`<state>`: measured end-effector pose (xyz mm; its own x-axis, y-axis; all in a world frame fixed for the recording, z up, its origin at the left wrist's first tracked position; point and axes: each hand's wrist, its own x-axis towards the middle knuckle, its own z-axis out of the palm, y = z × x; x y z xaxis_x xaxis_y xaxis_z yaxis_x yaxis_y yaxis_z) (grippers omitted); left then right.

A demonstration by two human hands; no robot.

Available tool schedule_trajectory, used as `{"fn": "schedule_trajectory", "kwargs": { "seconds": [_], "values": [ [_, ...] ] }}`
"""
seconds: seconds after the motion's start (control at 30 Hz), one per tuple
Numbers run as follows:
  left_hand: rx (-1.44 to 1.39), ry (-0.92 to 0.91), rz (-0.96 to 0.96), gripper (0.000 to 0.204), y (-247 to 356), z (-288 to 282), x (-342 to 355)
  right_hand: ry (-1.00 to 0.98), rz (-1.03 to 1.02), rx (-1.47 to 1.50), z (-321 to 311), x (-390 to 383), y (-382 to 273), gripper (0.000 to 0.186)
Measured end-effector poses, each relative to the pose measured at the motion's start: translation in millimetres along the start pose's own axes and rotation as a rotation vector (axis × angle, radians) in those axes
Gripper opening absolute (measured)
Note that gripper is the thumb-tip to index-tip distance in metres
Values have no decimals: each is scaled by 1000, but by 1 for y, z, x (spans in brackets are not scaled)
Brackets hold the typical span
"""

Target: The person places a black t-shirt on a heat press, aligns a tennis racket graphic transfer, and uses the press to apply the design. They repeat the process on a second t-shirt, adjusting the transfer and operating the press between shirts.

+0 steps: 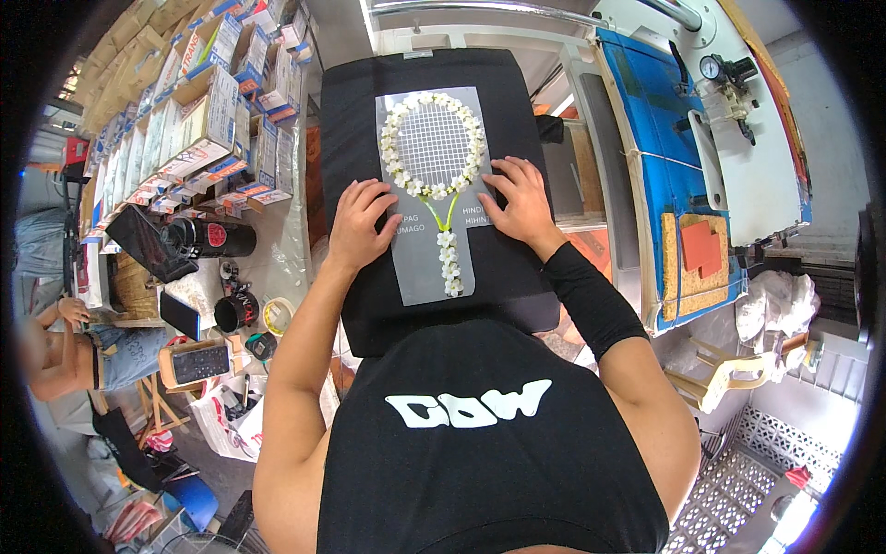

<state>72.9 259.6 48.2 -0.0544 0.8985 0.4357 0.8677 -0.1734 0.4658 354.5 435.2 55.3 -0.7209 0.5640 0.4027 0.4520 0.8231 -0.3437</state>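
A clear transfer film [406, 268] lies flat on black fabric [351, 111] spread over a padded-looking board. Printed on the film is a racket made of white flowers [434, 138], with a green stem-like throat and small white lettering on both sides. My left hand [362, 224] rests at the film's left edge, fingers lying on it and thumb apart. Along the right edge, my right hand [519, 201] lies with its fingers stretched onto the film. Neither hand grips anything. A black sleeve [586, 291] covers my right forearm; the left one is bare.
Cardboard boxes [198, 120] are stacked at the far left. Below them are a dark jar [217, 238], a tablet [179, 314] and a calculator-like device [201, 364]. A blue-covered board [660, 138] and a machine with a gauge [710, 66] stand right. Another person [69, 351] is at left.
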Motion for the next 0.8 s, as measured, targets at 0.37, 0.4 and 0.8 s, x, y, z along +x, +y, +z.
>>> {"fn": "schedule_trajectory", "kwargs": {
  "seconds": [0.37, 0.4, 0.8],
  "values": [
    [-5, 112, -108, 18, -47, -13, 27, 315, 188, 49, -2, 35, 55, 14],
    [-23, 227, -167, 20, -67, -16, 24, 388, 316, 56, -4, 38, 74, 16],
    [-1296, 318, -1463, 47, -188, 24, -22, -154, 1417, 1393, 17, 18, 153, 31]
  ]
}}
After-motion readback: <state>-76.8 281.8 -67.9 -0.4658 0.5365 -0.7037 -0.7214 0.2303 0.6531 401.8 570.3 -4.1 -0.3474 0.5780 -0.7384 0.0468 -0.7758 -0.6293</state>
